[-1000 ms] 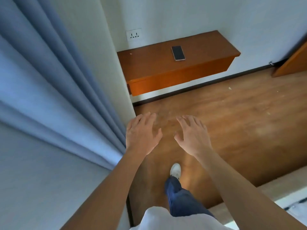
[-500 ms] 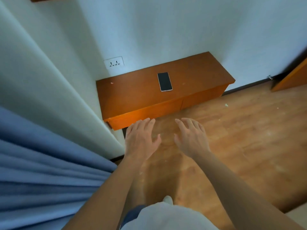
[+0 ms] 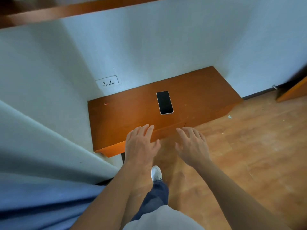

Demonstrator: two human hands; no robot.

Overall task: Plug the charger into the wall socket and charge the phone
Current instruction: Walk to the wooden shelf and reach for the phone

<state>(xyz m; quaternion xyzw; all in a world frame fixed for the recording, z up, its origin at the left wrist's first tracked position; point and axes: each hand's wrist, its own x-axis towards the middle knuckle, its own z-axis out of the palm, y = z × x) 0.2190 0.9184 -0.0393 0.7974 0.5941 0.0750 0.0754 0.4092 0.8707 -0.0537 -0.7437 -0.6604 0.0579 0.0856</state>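
Note:
A black phone (image 3: 164,102) lies face up on a low orange-brown wooden cabinet (image 3: 132,112) against the white wall. A white double wall socket (image 3: 107,83) is set in the wall just above the cabinet's back left corner. No charger is in view. My left hand (image 3: 139,145) hovers over the cabinet's front edge, palm down, fingers spread, holding nothing. My right hand (image 3: 192,145) hangs beside it over the floor, also spread and holding nothing. Both hands are short of the phone.
A blue curtain (image 3: 41,193) and a white wall corner (image 3: 49,130) fill the left side. A wooden shelf (image 3: 66,10) runs along the top. Wooden floor (image 3: 249,155) spreads to the right, with another wooden piece (image 3: 294,92) at the far right. My shoe (image 3: 156,174) is below the hands.
I have walked closer to the cabinet; the phone and socket look larger and nearer. Both hands stay spread and have come up to the cabinet's front edge.

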